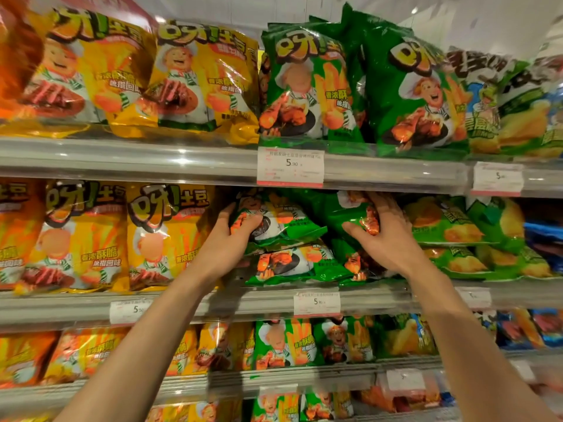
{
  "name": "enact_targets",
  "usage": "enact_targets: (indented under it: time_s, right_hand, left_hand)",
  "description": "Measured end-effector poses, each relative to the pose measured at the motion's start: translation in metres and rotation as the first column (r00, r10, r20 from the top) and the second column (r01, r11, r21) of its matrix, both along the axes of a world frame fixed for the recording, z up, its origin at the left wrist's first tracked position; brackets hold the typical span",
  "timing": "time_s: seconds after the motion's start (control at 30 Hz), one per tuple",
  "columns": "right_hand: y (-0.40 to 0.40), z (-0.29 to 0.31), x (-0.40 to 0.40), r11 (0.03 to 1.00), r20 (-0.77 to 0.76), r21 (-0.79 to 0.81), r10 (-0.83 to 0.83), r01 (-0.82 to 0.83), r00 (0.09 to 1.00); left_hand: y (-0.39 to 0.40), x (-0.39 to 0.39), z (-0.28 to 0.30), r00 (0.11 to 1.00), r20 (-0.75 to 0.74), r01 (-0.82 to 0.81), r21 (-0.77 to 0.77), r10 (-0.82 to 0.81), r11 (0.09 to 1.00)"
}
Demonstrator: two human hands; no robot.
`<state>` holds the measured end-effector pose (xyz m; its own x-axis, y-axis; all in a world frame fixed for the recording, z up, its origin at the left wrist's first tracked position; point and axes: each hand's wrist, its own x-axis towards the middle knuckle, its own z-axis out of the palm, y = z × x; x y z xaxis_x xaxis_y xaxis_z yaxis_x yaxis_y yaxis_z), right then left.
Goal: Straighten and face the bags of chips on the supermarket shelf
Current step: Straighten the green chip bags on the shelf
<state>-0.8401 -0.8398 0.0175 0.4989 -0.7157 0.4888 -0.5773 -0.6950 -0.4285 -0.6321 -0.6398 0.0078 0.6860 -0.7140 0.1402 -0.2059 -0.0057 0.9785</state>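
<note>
On the middle shelf (213,303), several green chip bags lie flat and stacked. My left hand (227,239) grips the left end of the top green bag (283,220), thumb on its front. My right hand (384,236) grips another green bag (350,216) beside it, fingers curled over its top and thumb underneath. A third green bag (295,263) lies flat below them. Upright yellow bags (164,236) stand to the left on the same shelf.
The top shelf holds upright yellow bags (198,77) and green bags (307,83), with a price tag (290,166) on its rail. Light-green bags (447,226) lie flat to the right of my hands. Lower shelves carry more mixed bags (283,342).
</note>
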Motion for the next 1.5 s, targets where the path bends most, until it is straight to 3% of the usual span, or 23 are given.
enact_targets:
  time_s: [0.1,0.27,0.33,0.4,0.5,0.6,0.8,1.0,1.17,1.5]
  right_hand:
    - [0.007,-0.004,0.005,0.998,0.031,-0.037,-0.054,0.055,0.998]
    - [0.041,-0.017,0.028,0.928,0.102,-0.186,-0.308,0.322,0.946]
    - [0.044,-0.016,0.029,0.938,0.051,-0.175,-0.296,0.300,0.954]
    - [0.037,-0.010,0.018,0.982,0.020,-0.078,-0.171,0.172,0.985]
    - [0.024,-0.005,-0.006,1.000,0.041,-0.005,-0.016,0.016,0.999]
    - [0.017,-0.008,-0.014,0.999,0.051,0.033,0.020,-0.022,0.999]
    - [0.022,-0.014,0.002,0.983,0.100,-0.053,-0.170,0.175,0.980]
    - [0.012,-0.010,-0.001,0.881,0.072,-0.121,-0.451,0.457,0.889]
    - [0.011,-0.015,0.001,0.887,0.029,-0.137,-0.442,0.441,0.897]
    - [0.027,-0.019,-0.008,0.907,0.160,-0.215,-0.333,0.362,0.929]
  left_hand:
    - [-0.002,0.001,-0.002,1.000,0.005,-0.002,-0.010,0.002,1.000]
    - [-0.005,0.000,-0.004,0.999,0.049,0.004,-0.022,-0.003,1.000]
    - [-0.006,0.000,-0.004,0.998,0.059,0.002,-0.025,0.000,1.000]
    - [-0.006,0.001,-0.004,0.999,0.037,0.000,-0.037,0.001,0.999]
    - [-0.004,0.003,-0.005,0.999,0.035,0.010,-0.033,-0.009,0.999]
    - [-0.005,0.001,-0.006,1.000,0.018,0.018,-0.051,-0.018,0.999]
    - [-0.006,-0.003,-0.003,1.000,0.024,0.013,-0.069,-0.011,0.998]
    - [-0.008,-0.002,-0.002,0.998,0.060,-0.002,-0.061,0.006,0.998]
    - [-0.008,-0.002,-0.002,0.999,0.038,0.012,-0.061,-0.009,0.998]
    - [-0.003,-0.001,-0.006,1.000,0.025,0.013,-0.104,-0.010,0.995]
